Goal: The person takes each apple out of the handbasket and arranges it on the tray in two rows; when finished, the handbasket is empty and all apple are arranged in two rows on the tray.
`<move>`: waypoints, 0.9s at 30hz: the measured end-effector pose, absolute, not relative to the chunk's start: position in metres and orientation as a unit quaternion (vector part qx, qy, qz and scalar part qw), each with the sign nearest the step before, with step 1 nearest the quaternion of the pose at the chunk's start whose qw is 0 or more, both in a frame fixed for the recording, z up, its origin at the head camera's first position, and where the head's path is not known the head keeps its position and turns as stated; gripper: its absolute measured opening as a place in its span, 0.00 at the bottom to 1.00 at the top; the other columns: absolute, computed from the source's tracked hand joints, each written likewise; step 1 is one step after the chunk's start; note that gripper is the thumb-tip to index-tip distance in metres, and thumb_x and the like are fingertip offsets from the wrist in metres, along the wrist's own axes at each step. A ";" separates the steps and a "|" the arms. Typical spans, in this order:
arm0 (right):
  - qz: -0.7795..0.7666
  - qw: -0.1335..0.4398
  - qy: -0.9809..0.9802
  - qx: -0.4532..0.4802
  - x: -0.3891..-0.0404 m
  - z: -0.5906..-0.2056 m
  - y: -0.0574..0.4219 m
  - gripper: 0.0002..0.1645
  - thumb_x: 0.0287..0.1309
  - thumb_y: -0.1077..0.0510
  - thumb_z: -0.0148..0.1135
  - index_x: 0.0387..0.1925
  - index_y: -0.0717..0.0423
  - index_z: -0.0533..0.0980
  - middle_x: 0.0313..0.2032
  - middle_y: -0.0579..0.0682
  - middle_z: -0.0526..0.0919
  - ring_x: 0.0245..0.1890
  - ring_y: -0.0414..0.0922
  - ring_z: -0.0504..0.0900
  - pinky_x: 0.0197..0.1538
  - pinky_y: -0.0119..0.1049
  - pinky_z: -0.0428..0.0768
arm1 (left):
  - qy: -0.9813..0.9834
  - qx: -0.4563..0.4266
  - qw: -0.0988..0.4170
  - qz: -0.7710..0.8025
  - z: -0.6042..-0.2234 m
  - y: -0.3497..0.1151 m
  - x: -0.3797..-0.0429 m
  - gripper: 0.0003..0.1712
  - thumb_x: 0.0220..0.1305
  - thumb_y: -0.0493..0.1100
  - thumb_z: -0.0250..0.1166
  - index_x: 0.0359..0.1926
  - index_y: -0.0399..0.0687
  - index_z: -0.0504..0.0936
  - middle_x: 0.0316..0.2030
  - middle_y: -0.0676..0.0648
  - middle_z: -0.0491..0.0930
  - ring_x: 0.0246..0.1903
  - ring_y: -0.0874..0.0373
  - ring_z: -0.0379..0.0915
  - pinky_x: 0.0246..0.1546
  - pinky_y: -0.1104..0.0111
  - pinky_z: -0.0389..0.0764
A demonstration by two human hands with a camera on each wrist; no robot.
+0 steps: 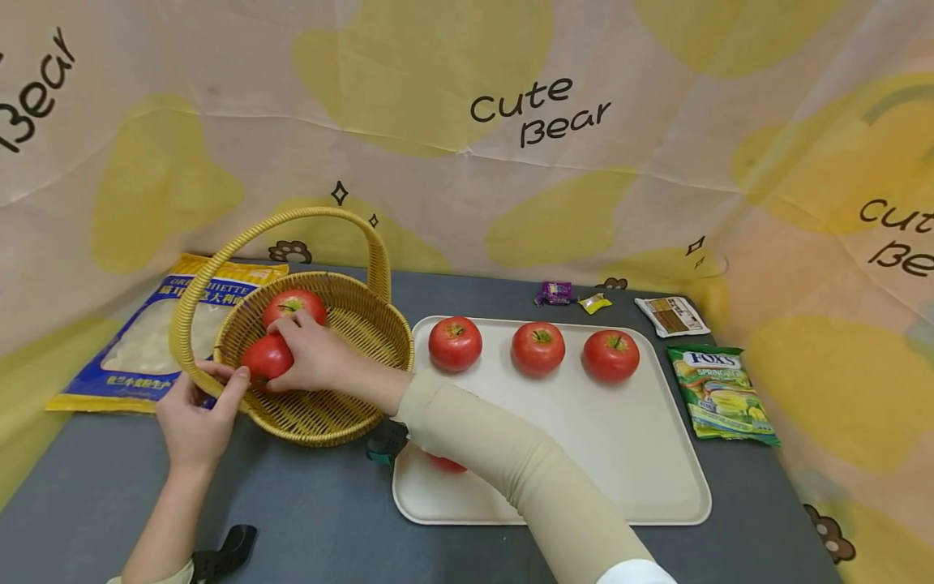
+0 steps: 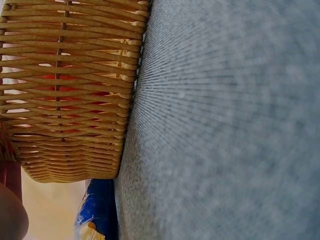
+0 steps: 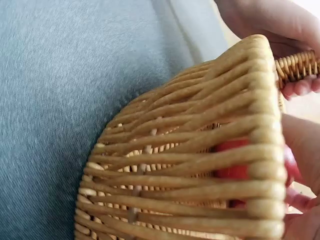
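Observation:
A yellow woven basket (image 1: 314, 430) with a tall handle stands on the left of the table. My right hand (image 1: 317, 355) reaches into it and holds a red apple (image 1: 267, 357) near its left wall. Just behind lies a second apple (image 1: 295, 305) inside the basket. My left hand (image 1: 195, 418) grips the base of the handle at the basket's left rim; in the right wrist view its fingertips (image 3: 300, 89) curl under the handle. Through the weave, the left wrist view gives glimpses of red. The underside of the held apple is hidden.
A cream tray (image 1: 584, 438) bears three apples (image 1: 537, 349) along its back, and another apple (image 1: 445, 464) mostly covered by my right forearm. A pasta bag (image 1: 124, 381) lies left of the basket. Wrapped candies (image 1: 556, 294), a small packet (image 1: 671, 316) and a green bag (image 1: 722, 393) border the tray.

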State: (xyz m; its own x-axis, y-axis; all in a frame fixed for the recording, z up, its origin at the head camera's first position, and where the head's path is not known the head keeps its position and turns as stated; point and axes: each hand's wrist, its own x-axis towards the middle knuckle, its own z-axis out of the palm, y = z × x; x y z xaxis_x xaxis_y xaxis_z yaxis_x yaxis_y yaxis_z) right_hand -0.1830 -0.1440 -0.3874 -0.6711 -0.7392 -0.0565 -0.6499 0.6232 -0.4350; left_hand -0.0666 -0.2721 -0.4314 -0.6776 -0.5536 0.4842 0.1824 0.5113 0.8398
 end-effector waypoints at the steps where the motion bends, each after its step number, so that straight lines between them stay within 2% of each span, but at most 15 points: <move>1: -0.198 0.114 0.892 -0.389 -0.183 -0.389 -0.144 0.43 0.45 0.37 0.74 0.61 0.40 0.67 0.56 0.43 0.67 0.45 0.37 0.74 0.49 0.28 0.73 | -0.781 0.119 0.383 -0.480 -0.431 -0.272 -0.066 0.08 0.55 0.33 0.68 0.33 0.29 0.79 0.24 0.70 0.75 0.22 0.73 0.67 0.23 0.81 0.65; 8: -0.258 0.128 0.880 -0.377 -0.183 -0.393 -0.124 0.36 0.46 0.38 0.72 0.56 0.46 0.73 0.49 0.43 0.72 0.45 0.34 0.72 0.42 0.22 0.71 | -0.777 0.118 0.380 -0.488 -0.429 -0.271 -0.065 0.09 0.54 0.32 0.67 0.33 0.28 0.78 0.24 0.69 0.75 0.22 0.72 0.67 0.24 0.81 0.65; 14: -0.332 0.149 0.861 -0.354 -0.183 -0.383 -0.086 0.33 0.48 0.43 0.68 0.56 0.48 0.73 0.47 0.42 0.74 0.44 0.34 0.72 0.40 0.22 0.70 | -0.774 0.120 0.384 -0.489 -0.433 -0.273 -0.066 0.08 0.54 0.32 0.68 0.33 0.29 0.79 0.23 0.67 0.76 0.20 0.72 0.68 0.22 0.81 0.65; 23: -0.457 0.168 0.824 -0.289 -0.176 -0.367 -0.015 0.31 0.51 0.48 0.65 0.58 0.47 0.71 0.47 0.42 0.77 0.43 0.38 0.75 0.41 0.30 0.77 | -0.775 0.119 0.391 -0.481 -0.434 -0.274 -0.065 0.07 0.53 0.32 0.69 0.32 0.33 0.80 0.22 0.67 0.76 0.19 0.72 0.68 0.20 0.79 0.64; 27: -0.519 0.187 0.793 -0.257 -0.171 -0.364 0.022 0.31 0.53 0.50 0.62 0.59 0.51 0.71 0.50 0.47 0.78 0.45 0.43 0.76 0.42 0.35 0.79 | -0.770 0.119 0.391 -0.491 -0.433 -0.273 -0.066 0.06 0.53 0.31 0.68 0.31 0.32 0.79 0.22 0.67 0.76 0.19 0.73 0.68 0.20 0.80 0.64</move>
